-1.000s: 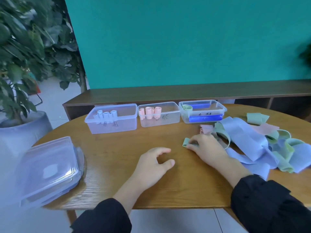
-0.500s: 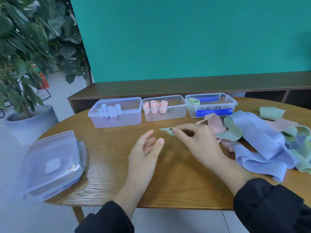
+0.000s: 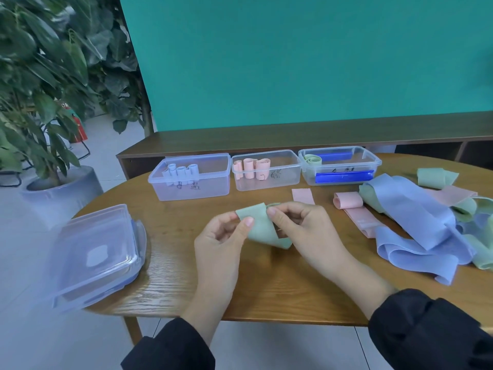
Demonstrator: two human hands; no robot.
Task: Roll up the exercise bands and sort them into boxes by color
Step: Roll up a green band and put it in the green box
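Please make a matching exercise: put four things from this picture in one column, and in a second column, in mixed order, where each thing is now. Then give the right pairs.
Things
1. green band
2. blue rolls
3. pink rolls
4. stack of lids

Places
A. in the middle box
B. at the left edge of the table
C. between the left hand and the right hand
D. in the left box

Pairs: 1-C, 2-D, 3-A, 4-B
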